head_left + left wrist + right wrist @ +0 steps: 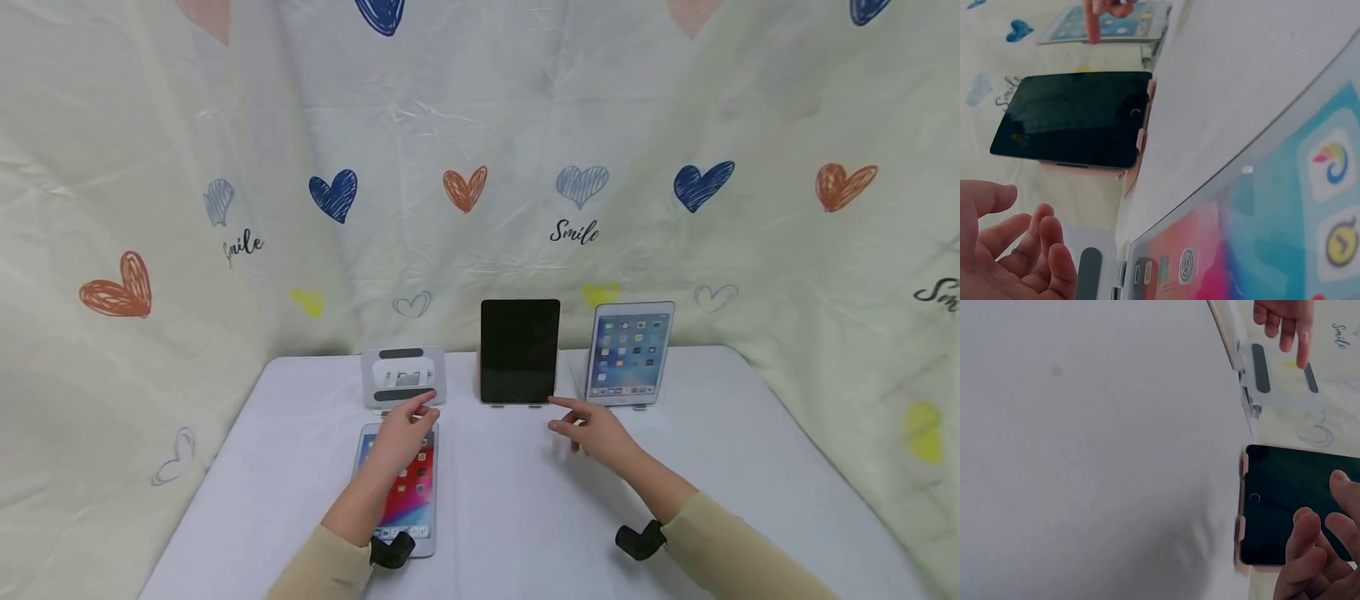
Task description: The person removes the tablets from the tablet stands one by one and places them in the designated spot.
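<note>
My left hand [402,435] hovers over the upper part of a white tablet [422,496] lying face up, screen lit. Its fingers are loosely bent and hold nothing, as the left wrist view shows. Just beyond the fingertips is a grey-white tablet stand [367,375] with dark pads. A tablet with a black screen [519,350] leans on a pink stand [1141,139] at the back middle. My right hand [600,435] is in front of that tablet's lower right corner, index finger extended, other fingers loosely curled, holding nothing. Whether the fingertip touches the tablet, I cannot tell.
Another white tablet [632,350], showing app icons, stands tilted on a stand at the back right. A white cloth covers the table [517,517]. Behind it hangs a pale curtain [480,125] printed with hearts and lettering.
</note>
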Demonstrator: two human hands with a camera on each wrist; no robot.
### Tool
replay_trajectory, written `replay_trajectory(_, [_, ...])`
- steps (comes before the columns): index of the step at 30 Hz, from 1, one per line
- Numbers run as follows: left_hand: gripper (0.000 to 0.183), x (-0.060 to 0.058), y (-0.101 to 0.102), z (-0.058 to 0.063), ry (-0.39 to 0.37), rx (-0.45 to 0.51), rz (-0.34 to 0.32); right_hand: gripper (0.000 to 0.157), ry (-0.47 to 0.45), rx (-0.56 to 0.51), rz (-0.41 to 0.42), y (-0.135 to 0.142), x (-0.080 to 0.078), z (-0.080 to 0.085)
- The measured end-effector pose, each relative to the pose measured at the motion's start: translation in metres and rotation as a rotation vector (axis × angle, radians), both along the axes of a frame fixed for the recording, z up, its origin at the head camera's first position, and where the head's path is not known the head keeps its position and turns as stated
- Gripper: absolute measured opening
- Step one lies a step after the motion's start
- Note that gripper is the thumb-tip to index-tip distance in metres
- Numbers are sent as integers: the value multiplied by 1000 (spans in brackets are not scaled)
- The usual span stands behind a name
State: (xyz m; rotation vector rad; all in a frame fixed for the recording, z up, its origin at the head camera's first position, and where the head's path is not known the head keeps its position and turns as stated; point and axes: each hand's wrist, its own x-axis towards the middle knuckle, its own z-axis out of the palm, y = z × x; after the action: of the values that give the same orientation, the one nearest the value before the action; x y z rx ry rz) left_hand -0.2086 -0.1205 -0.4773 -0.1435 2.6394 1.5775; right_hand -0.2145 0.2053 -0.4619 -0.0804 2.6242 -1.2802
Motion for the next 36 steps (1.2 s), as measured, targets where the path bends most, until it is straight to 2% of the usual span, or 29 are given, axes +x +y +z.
replay_trajectory(9, [45, -6, 6, 0, -7, 58, 13, 64, 18, -54, -20, 16, -7, 0])
replay_trajectory(13, [46, -9, 9, 0, 7, 62, 2, 60, 31, -67, -31, 19, -9, -2])
replay_trajectory(16, [48, -13, 13, 0, 20, 67, -11, 56, 43, -67, -42, 21, -10, -2])
replay_trajectory(24, [50, -27, 28, 5, 47, 105, 12, 57, 69, -65, -59, 18, -17, -1])
replay_trajectory(30, [48, -37, 39, 9, 76, 117, 14, 65, 115, -51, -97, 14, -27, -1])
replay_trajectory(36, [46, -47, 46, 7, 87, 125, 34, 67, 143, -41, -119, 8, -38, 1])
